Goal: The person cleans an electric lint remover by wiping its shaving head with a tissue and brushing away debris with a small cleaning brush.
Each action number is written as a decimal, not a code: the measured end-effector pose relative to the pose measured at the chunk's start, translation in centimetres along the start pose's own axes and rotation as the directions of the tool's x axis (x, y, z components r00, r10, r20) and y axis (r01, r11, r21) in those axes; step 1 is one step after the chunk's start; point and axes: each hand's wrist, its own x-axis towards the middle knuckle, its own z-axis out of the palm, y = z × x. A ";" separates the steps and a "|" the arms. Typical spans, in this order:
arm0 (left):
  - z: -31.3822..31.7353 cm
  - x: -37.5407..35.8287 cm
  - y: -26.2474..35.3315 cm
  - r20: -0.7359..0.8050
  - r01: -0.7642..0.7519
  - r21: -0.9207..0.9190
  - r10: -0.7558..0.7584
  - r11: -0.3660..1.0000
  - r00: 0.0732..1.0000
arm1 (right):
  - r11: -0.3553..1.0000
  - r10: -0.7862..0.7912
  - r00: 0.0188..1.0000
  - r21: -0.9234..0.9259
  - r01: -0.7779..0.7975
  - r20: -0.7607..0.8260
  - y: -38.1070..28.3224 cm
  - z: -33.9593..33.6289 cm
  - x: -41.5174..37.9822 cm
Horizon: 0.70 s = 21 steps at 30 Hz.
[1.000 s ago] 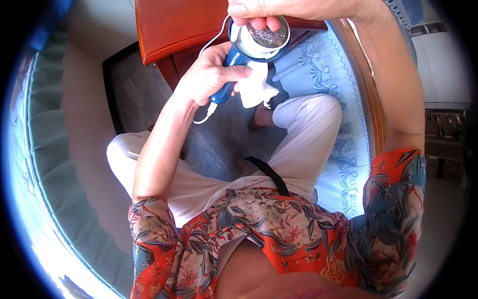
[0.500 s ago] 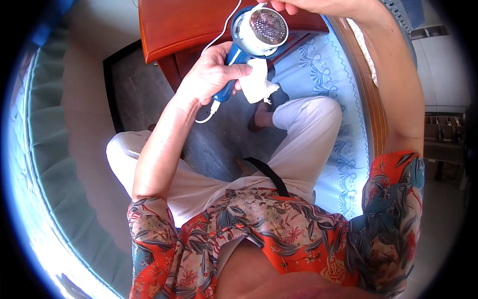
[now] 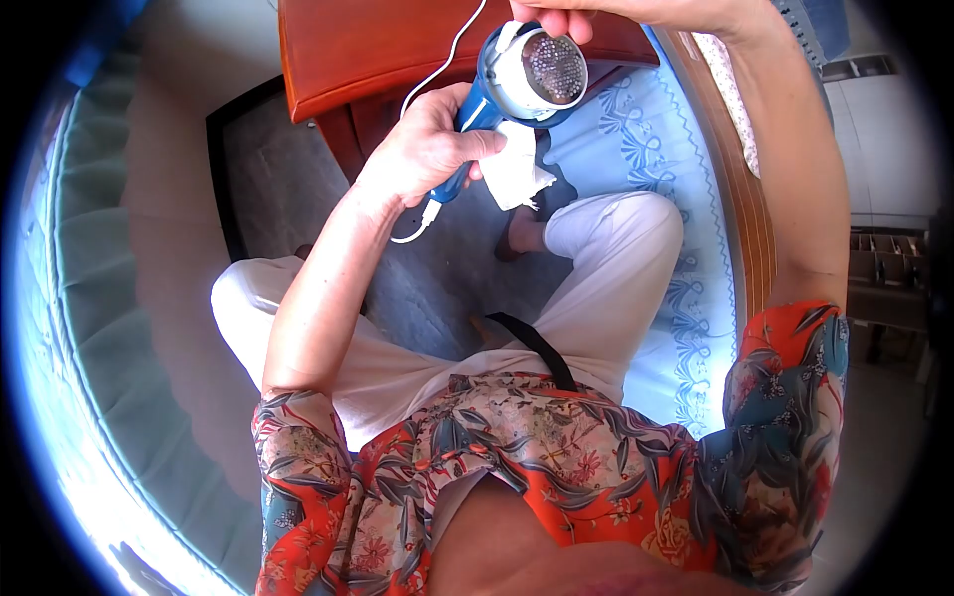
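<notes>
My left hand (image 3: 422, 144) is wrapped around the blue handle of a fabric shaver (image 3: 482, 109). The shaver's round perforated metal head faces up and to the right, ringed in white. Under my left thumb a crumpled white tissue (image 3: 515, 167) is pinned against the handle and hangs down. At the top edge, my right hand (image 3: 564, 18) has its fingers curled at the rim of the shaver head, pressing a small piece of white tissue (image 3: 509, 38) to its side. Part of that hand is cut off by the frame. A white cable (image 3: 429, 217) is plugged into the handle's lower end.
A reddish-brown wooden table (image 3: 368, 50) stands just beyond the shaver. My knees in white trousers (image 3: 616, 238) are below. A light blue embroidered cloth (image 3: 686, 298) hangs on the right, and a green padded cover (image 3: 104, 248) curves along the left.
The shaver has shifted slightly right and its head has turned a little more to the right. My right fingers have come lower onto the rim, with more white tissue showing beside them.
</notes>
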 end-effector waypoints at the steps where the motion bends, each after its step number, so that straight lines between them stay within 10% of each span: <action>1: -0.1 0.0 0.0 0.026 -0.002 -0.015 0.002 1.000 1.000 | 1.000 -0.002 1.000 0.020 0.002 0.002 0.1 0.0 0.0; 13: -0.2 -0.2 0.7 -0.042 -0.067 -0.089 0.063 0.994 0.997 | 0.992 -0.028 0.977 0.116 0.053 -0.212 -2.1 0.8 -2.3; 16: -0.5 0.3 0.0 -0.078 -0.164 -0.106 0.157 0.981 0.985 | 0.971 -0.208 0.909 -0.184 0.149 -0.361 -4.0 3.1 -4.3; 21: -1.2 0.0 0.4 -0.114 -0.169 -0.055 0.162 0.984 0.980 | 0.934 -0.336 0.851 -0.027 0.356 -0.404 -0.3 5.1 -5.4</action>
